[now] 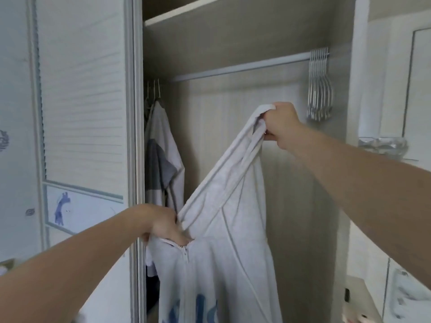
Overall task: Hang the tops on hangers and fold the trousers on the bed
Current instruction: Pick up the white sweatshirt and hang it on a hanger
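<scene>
A light grey zip-up top (224,229) with blue lettering near its lower part hangs between my two hands in front of the open wardrobe. My right hand (281,123) grips the top's upper edge, raised high. My left hand (163,223) holds the fabric lower down, near the zip's upper end. A bunch of several empty white hangers (319,89) hangs at the right end of the wardrobe rail (233,68). Whether a hanger is inside the top is hidden.
At the rail's left end hang other tops, white and grey (163,159). A sliding louvred wardrobe door (81,113) stands to the left. A shelf (186,15) runs above the rail. A white box (363,299) sits low on the right.
</scene>
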A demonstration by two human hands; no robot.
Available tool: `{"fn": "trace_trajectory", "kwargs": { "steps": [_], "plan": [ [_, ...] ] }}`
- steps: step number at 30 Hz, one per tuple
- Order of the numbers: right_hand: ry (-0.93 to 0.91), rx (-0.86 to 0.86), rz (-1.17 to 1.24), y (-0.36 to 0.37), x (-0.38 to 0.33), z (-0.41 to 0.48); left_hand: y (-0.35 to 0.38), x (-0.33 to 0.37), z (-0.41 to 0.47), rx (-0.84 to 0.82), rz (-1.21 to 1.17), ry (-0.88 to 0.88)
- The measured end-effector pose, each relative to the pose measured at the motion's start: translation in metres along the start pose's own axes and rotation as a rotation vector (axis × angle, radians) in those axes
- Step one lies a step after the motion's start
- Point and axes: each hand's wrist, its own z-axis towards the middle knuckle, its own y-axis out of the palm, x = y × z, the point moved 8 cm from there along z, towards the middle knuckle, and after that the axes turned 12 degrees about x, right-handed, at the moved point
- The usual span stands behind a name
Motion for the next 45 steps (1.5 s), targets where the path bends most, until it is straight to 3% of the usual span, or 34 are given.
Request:
{"fn": "trace_trajectory", "kwargs": {
  "steps": [3, 5, 9, 13, 15, 17, 23, 28, 32, 35, 37, 40, 42, 44, 45],
  "plan": [
    [-0.022, 0.051, -0.023, 0.014, -0.009, 0.019, -0.010, 0.013, 0.027, 0.031, 0.214, 0.044],
    [-0.024, 0.095, -0.028, 0.017, -0.015, 0.034, -0.020, 0.020, 0.044, 0.084, 0.172, 0.025],
    [-0.040, 0.128, -0.092, 0.014, -0.021, 0.072, -0.040, 0.035, 0.077, 0.150, -0.487, -0.063],
    [0.039, -0.143, -0.431, 0.022, 0.004, 0.094, -0.087, 0.078, 0.104, 0.276, -1.124, 0.060],
    [0.071, -0.294, -0.738, 0.023, 0.020, 0.094, -0.107, 0.099, 0.113, 0.309, -1.269, 0.089],
    [-0.050, -0.304, -0.909, 0.025, 0.016, 0.101, -0.118, 0.121, 0.123, 0.304, -1.346, 0.100],
    [-0.347, -0.171, -1.023, 0.043, -0.014, 0.131, -0.134, 0.164, 0.158, 0.325, -1.558, 0.136],
    [-0.545, 0.237, -1.318, 0.013, -0.038, 0.158, -0.167, 0.176, 0.187, 0.519, -1.509, 0.105],
    [-0.676, 0.394, -1.711, 0.001, -0.047, 0.172, -0.192, 0.184, 0.207, 0.564, -1.547, 0.134],
    [-0.599, 0.421, -1.816, -0.013, -0.045, 0.188, -0.210, 0.205, 0.214, 0.484, -1.555, 0.284],
    [-0.561, 0.434, -1.825, -0.019, -0.040, 0.196, -0.220, 0.207, 0.220, 0.531, -1.507, 0.315],
    [-0.685, 0.498, -1.944, -0.018, -0.035, 0.199, -0.227, 0.212, 0.226, 0.503, -1.558, 0.384],
    [-0.771, 0.522, -2.008, -0.015, -0.033, 0.202, -0.227, 0.225, 0.228, 0.348, -1.693, 0.406],
    [-0.763, 0.508, -2.021, -0.017, -0.035, 0.207, -0.221, 0.233, 0.221, 0.268, -1.629, 0.439],
    [-0.750, 0.498, -2.022, -0.018, -0.036, 0.209, -0.224, 0.236, 0.218, 0.319, -1.475, 0.526]
  ]
}}
